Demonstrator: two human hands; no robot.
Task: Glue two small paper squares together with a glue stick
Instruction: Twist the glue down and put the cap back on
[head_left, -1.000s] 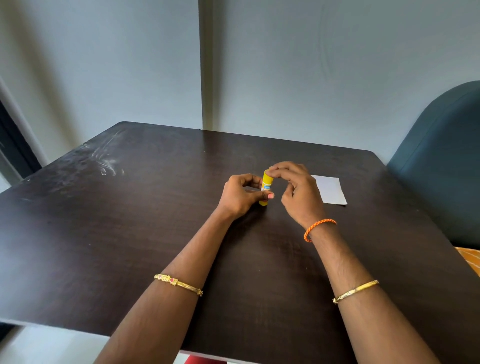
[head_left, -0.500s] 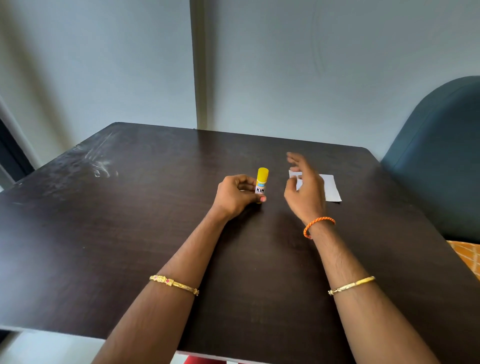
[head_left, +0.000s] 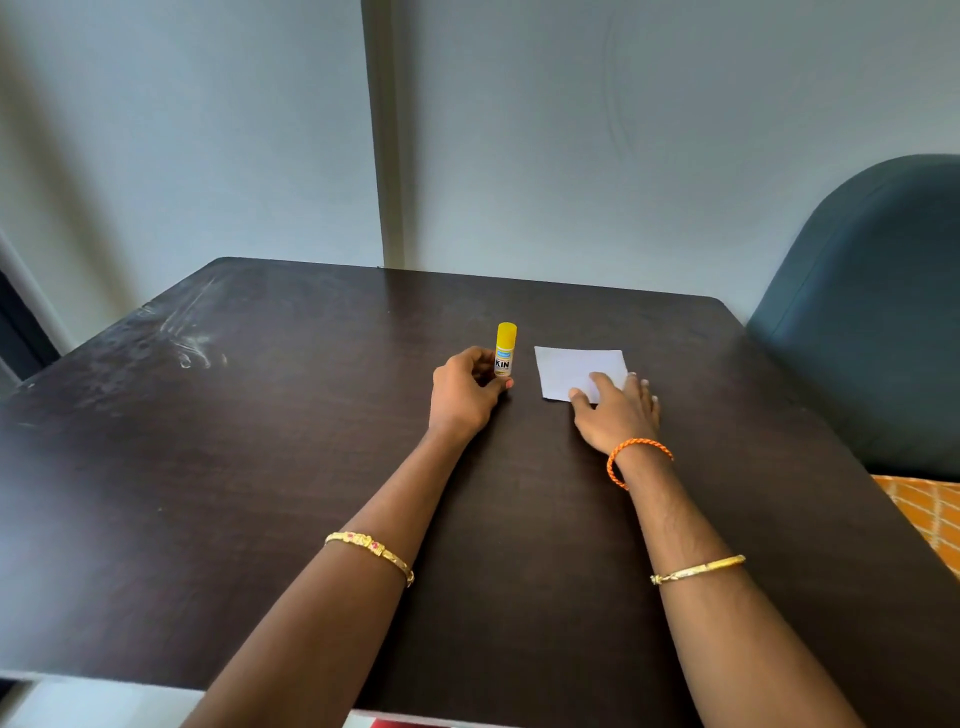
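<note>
A yellow glue stick (head_left: 505, 349) with its cap on stands upright on the dark table (head_left: 260, 467), near the middle. My left hand (head_left: 465, 395) grips its lower part between thumb and fingers. Just to its right lies white paper (head_left: 571, 366), flat on the table; I cannot tell whether it is one sheet or two stacked. My right hand (head_left: 615, 413) rests flat with spread fingers on the paper's near right corner, covering that part.
A teal padded chair (head_left: 872, 312) stands at the table's right side, with orange patterned fabric (head_left: 930, 514) below it. A grey wall runs right behind the table's far edge. Pale scuff marks (head_left: 192, 338) show at the table's far left.
My right hand let go of the glue stick's cap end, moved right and came down flat on the paper. My left hand kept the glue stick and set it upright.
</note>
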